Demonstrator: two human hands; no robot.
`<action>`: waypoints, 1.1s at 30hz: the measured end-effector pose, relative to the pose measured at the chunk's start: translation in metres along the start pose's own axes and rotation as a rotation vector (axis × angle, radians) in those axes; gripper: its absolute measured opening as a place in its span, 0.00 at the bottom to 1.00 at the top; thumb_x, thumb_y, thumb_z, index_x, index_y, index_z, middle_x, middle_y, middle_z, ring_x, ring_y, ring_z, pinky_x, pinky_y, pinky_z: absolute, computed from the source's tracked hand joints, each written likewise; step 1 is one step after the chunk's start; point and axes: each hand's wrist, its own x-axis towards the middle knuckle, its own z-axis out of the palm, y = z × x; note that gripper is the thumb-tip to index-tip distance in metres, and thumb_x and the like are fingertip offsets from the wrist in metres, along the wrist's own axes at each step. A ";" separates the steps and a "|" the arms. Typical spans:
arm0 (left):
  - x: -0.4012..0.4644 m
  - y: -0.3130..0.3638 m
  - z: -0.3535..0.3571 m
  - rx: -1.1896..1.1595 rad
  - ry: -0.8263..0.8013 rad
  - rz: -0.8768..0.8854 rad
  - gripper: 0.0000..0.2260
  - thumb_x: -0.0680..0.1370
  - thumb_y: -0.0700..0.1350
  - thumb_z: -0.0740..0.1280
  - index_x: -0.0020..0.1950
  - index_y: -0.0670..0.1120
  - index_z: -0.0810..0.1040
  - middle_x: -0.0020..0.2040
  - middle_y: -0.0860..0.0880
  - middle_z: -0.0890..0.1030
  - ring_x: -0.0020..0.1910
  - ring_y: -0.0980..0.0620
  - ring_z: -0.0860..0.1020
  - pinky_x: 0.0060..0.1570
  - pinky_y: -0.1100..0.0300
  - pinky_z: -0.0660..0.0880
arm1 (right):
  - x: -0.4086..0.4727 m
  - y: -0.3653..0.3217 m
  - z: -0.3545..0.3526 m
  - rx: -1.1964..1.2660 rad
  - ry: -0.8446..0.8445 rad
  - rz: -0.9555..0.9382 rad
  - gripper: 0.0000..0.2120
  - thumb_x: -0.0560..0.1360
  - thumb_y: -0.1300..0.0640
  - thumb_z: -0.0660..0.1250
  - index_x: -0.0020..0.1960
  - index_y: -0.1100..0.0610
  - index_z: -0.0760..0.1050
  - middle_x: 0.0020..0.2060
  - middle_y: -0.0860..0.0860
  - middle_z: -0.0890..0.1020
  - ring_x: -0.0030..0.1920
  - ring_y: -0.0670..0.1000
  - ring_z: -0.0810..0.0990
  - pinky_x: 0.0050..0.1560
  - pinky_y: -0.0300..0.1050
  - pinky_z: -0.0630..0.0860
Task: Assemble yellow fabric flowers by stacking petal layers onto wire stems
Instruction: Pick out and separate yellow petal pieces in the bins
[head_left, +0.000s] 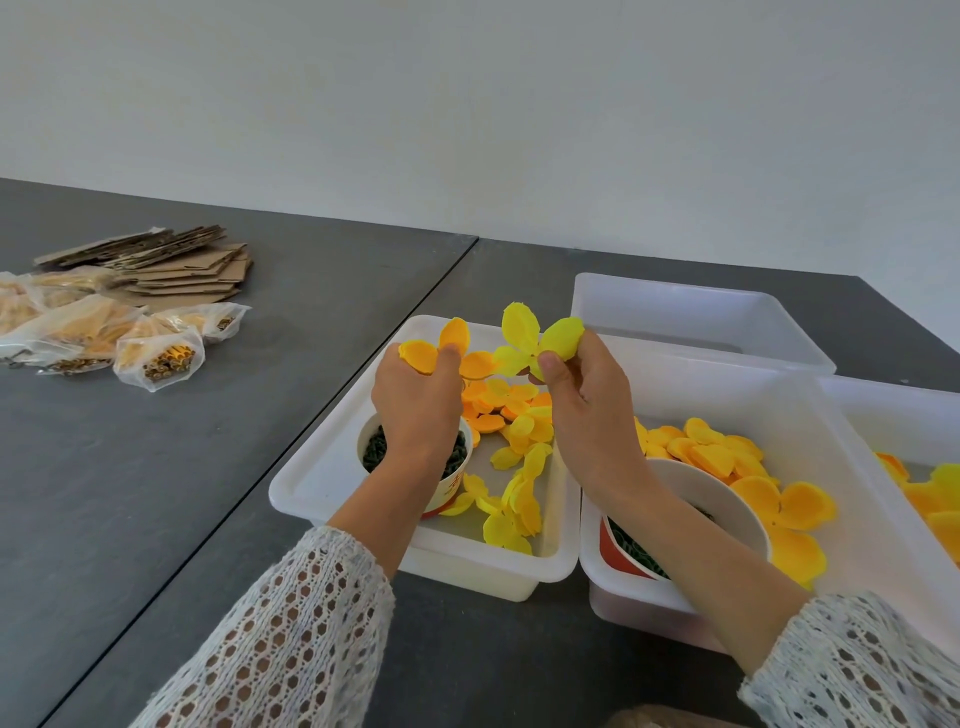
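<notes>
My left hand grips an orange-yellow petal layer above the left white tub; whether a stem is in it is hidden. My right hand pinches a bright lemon-yellow petal layer by its centre, held up beside the orange one. Loose orange and yellow petal layers lie in the left tub. A paper cup of dark green pieces stands under my left wrist. A second cup sits in the middle tub with more orange petals.
An empty-looking white tub stands behind. Another tub with petals is at the far right. Plastic bags of yellow parts and flattened cardboard lie on the dark grey table at the left.
</notes>
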 end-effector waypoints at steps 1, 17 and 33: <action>0.000 0.000 0.000 0.002 -0.005 0.001 0.15 0.77 0.51 0.66 0.43 0.38 0.74 0.42 0.38 0.81 0.41 0.39 0.81 0.37 0.51 0.75 | 0.000 0.000 0.000 0.006 0.007 -0.006 0.10 0.81 0.56 0.59 0.49 0.63 0.72 0.40 0.57 0.78 0.41 0.53 0.75 0.42 0.48 0.72; -0.014 0.001 0.006 0.002 0.028 0.469 0.12 0.79 0.53 0.67 0.41 0.56 0.65 0.34 0.57 0.75 0.32 0.55 0.76 0.28 0.64 0.71 | 0.006 0.011 -0.001 0.050 -0.158 0.126 0.20 0.71 0.39 0.69 0.49 0.56 0.73 0.38 0.52 0.79 0.39 0.48 0.79 0.37 0.34 0.74; -0.021 -0.005 0.014 0.092 -0.299 0.524 0.11 0.74 0.46 0.72 0.38 0.51 0.70 0.31 0.50 0.77 0.31 0.50 0.75 0.29 0.59 0.71 | 0.009 0.025 -0.008 -0.436 -0.014 0.025 0.15 0.78 0.47 0.62 0.44 0.58 0.77 0.38 0.54 0.81 0.41 0.57 0.76 0.47 0.56 0.73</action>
